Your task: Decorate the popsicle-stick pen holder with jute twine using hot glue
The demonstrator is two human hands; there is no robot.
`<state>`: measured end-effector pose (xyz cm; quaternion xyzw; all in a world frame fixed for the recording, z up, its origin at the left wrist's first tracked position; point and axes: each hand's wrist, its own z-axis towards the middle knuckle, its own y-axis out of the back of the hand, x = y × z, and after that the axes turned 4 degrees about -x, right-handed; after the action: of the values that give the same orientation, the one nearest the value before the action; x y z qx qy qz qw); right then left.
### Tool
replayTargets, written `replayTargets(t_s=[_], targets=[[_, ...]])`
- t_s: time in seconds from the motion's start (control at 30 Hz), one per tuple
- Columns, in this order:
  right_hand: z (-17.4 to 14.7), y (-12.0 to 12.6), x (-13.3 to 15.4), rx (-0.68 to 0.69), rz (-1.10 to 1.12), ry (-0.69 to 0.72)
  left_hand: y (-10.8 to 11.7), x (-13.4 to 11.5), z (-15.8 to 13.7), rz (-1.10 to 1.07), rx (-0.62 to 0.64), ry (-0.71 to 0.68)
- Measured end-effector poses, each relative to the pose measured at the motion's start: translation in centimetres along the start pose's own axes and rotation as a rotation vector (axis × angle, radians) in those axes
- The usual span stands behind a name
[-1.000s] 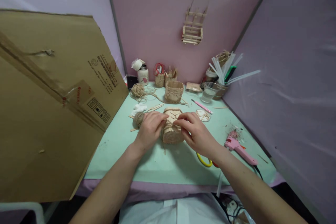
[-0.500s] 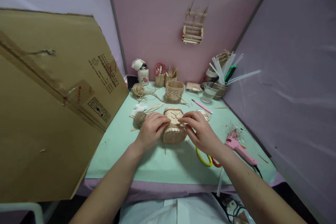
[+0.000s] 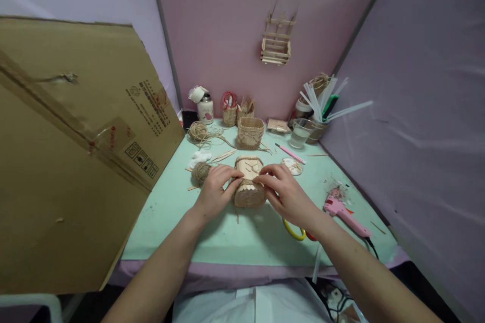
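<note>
A small craft-stick basket (image 3: 250,195) lies on its side on the table, its round base towards me. Twine rings run around it near both ends, and thin twine pieces form a pattern on its side. My left hand (image 3: 216,189) grips the basket's left side, fingers bent over the ring near the base. My right hand (image 3: 283,189) holds it from the right, with fingertips on the twine ring near the base. The fingers hide parts of both sides. A similar finished-looking basket (image 3: 250,133) stands upright behind it.
A pink glue gun (image 3: 346,214) and scissors (image 3: 293,229) lie to the right, the scissors partly under my right arm. A twine ball (image 3: 200,173) sits by my left hand. A large cardboard sheet (image 3: 83,161) leans at left. A water cup (image 3: 301,133) stands behind.
My right fingertips have moved down and slightly left, from the twine pattern to the ring near the base. The left hand stays at the basket's left side. The view has shifted slightly.
</note>
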<state>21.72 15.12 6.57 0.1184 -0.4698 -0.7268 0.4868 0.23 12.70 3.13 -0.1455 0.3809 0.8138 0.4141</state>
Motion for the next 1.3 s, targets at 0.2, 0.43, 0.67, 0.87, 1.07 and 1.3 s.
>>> replayTargets(t_s=[0.2, 0.43, 0.67, 0.87, 1.07, 1.3], targets=[[0.5, 0.0, 0.4, -0.005, 0.021, 0.01, 0.0, -0.4, 0.0, -0.114, 0.005, 0.233], [1.0, -0.5, 0.9, 0.039, -0.01, 0.021, -0.5, -0.7, 0.6, -0.15, -0.016, 0.322], [0.9, -0.6, 0.7, 0.037, 0.02, 0.001, -0.6, -0.4, 0.6, -0.092, -0.073, 0.285], [0.9, -1.0, 0.6, 0.028, 0.044, 0.0, 1.0, 0.4, 0.5, -0.022, -0.265, 0.186], [0.8, -1.1, 0.7, 0.027, 0.034, 0.017, 0.9, 0.7, 0.0, 0.08, -0.124, -0.102], [0.9, -0.8, 0.6, -0.019, 0.033, 0.019, 0.4, 0.5, -0.1, 0.071, -0.055, -0.09]])
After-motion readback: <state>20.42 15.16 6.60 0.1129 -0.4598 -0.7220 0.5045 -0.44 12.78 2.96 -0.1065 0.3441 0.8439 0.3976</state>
